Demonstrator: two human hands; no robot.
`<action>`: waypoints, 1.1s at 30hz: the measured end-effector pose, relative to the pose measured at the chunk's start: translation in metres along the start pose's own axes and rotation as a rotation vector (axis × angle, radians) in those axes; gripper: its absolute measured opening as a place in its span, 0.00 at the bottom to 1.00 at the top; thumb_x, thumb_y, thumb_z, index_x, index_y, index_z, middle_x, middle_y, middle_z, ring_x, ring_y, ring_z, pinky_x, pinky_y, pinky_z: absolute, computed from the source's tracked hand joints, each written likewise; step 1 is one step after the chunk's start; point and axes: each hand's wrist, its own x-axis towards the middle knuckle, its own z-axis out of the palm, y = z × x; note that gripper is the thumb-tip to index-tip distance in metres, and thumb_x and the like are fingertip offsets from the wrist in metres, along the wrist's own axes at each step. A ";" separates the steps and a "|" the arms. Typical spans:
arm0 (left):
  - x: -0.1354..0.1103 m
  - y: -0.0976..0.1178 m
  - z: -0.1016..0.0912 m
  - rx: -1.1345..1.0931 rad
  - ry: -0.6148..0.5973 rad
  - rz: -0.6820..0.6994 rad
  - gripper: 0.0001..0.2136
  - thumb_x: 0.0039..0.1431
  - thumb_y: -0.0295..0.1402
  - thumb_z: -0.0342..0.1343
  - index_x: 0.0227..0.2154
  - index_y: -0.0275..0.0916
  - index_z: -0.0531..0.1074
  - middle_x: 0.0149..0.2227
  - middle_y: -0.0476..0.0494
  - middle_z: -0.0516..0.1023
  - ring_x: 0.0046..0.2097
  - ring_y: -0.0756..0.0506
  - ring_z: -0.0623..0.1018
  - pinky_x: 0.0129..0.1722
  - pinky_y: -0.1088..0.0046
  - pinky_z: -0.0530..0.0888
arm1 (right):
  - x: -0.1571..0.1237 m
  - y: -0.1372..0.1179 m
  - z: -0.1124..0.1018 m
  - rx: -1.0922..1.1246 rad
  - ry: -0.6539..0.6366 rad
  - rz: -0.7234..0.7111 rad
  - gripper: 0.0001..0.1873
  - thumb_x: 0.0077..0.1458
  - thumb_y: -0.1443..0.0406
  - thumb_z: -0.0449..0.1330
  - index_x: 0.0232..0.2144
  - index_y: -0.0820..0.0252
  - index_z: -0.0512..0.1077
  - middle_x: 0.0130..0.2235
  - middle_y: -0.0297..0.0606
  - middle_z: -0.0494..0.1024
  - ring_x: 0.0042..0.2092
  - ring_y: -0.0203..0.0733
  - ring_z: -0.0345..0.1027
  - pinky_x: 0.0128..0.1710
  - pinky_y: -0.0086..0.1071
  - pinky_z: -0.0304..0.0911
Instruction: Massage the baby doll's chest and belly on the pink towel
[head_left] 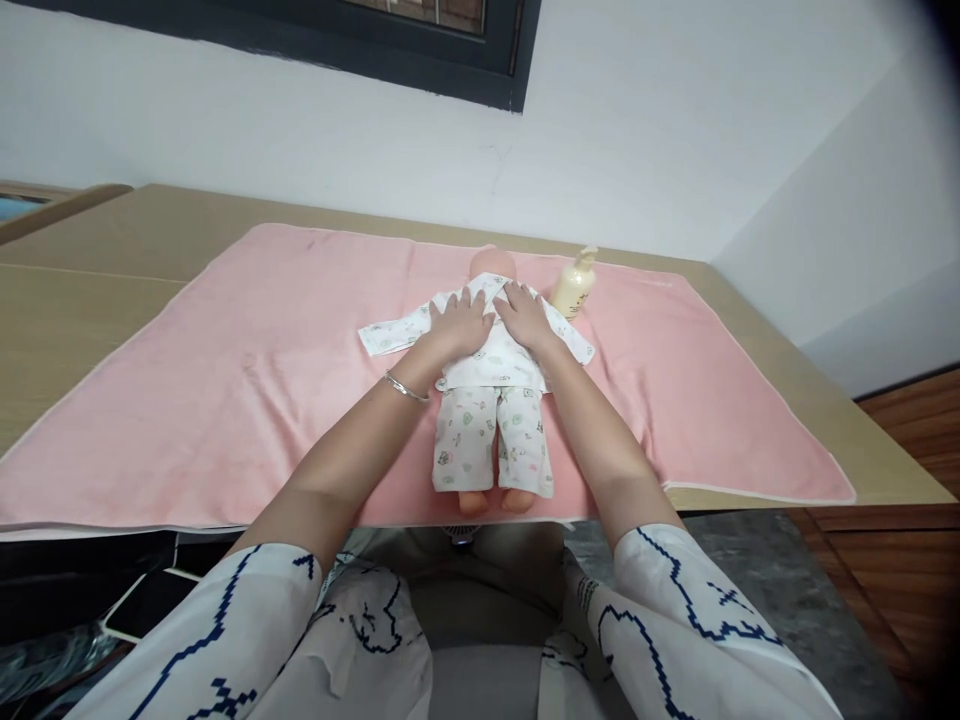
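Note:
A baby doll (493,262) lies on a pink blanket (187,400), its feet toward me. It wears a white printed top (491,365) with long sleeves spread sideways and matching trousers (465,440). My left hand (461,322) rests flat on the left side of the doll's chest, fingers spread. On the right side of the chest lies my right hand (523,318), also flat with fingers apart. Neither hand holds anything. Beside the doll's right-hand sleeve stands a cream pump bottle (574,287). The doll's face cannot be made out.
The blanket covers much of a wooden table (97,240), which stands against a white wall (615,130). A dark window frame (420,50) is above. Wooden drawers (892,570) are at the lower right, and a dark phone-like object (150,603) lies below the table's left front.

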 end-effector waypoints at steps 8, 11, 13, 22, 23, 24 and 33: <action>0.014 -0.014 0.017 -0.137 0.160 -0.068 0.31 0.69 0.49 0.32 0.72 0.46 0.50 0.75 0.45 0.45 0.76 0.38 0.47 0.72 0.42 0.43 | -0.004 0.000 0.004 0.018 0.030 0.043 0.32 0.68 0.53 0.42 0.68 0.61 0.57 0.72 0.46 0.55 0.74 0.56 0.42 0.72 0.59 0.35; 0.014 -0.015 0.028 -0.146 0.245 -0.083 0.29 0.69 0.49 0.33 0.70 0.49 0.52 0.75 0.48 0.48 0.75 0.41 0.48 0.73 0.45 0.42 | -0.006 -0.003 0.004 0.018 0.033 0.049 0.33 0.68 0.54 0.42 0.68 0.63 0.57 0.72 0.48 0.55 0.74 0.56 0.43 0.72 0.58 0.35; 0.014 -0.014 0.031 -0.153 0.257 -0.082 0.29 0.69 0.49 0.34 0.70 0.49 0.53 0.75 0.48 0.49 0.75 0.41 0.49 0.73 0.46 0.43 | -0.006 -0.003 0.003 0.017 0.041 0.046 0.33 0.68 0.54 0.42 0.68 0.64 0.58 0.72 0.48 0.56 0.74 0.56 0.43 0.72 0.58 0.35; 0.016 -0.015 0.032 -0.142 0.266 -0.083 0.29 0.69 0.50 0.33 0.70 0.50 0.55 0.74 0.48 0.51 0.75 0.41 0.50 0.73 0.45 0.44 | -0.003 0.016 0.002 0.115 0.028 -0.032 0.34 0.67 0.50 0.47 0.69 0.57 0.59 0.73 0.43 0.53 0.75 0.55 0.37 0.72 0.60 0.34; 0.016 -0.014 0.031 -0.143 0.269 -0.085 0.29 0.69 0.49 0.34 0.69 0.50 0.55 0.74 0.48 0.52 0.75 0.41 0.51 0.73 0.46 0.44 | -0.003 0.016 0.002 0.106 0.043 -0.029 0.33 0.67 0.50 0.47 0.68 0.57 0.59 0.73 0.43 0.55 0.75 0.56 0.38 0.72 0.60 0.34; 0.016 -0.014 0.029 -0.143 0.267 -0.085 0.28 0.69 0.48 0.34 0.69 0.51 0.56 0.74 0.49 0.53 0.75 0.42 0.51 0.73 0.47 0.44 | -0.004 0.014 0.003 0.093 0.059 -0.021 0.33 0.67 0.50 0.47 0.68 0.58 0.60 0.72 0.44 0.56 0.75 0.57 0.40 0.71 0.61 0.35; 0.031 -0.028 0.012 -0.222 0.203 -0.024 0.27 0.68 0.41 0.34 0.67 0.47 0.59 0.72 0.49 0.59 0.72 0.42 0.58 0.73 0.49 0.49 | -0.024 -0.037 0.002 -0.031 0.022 -0.021 0.32 0.66 0.59 0.47 0.65 0.74 0.61 0.70 0.55 0.59 0.72 0.54 0.49 0.72 0.46 0.47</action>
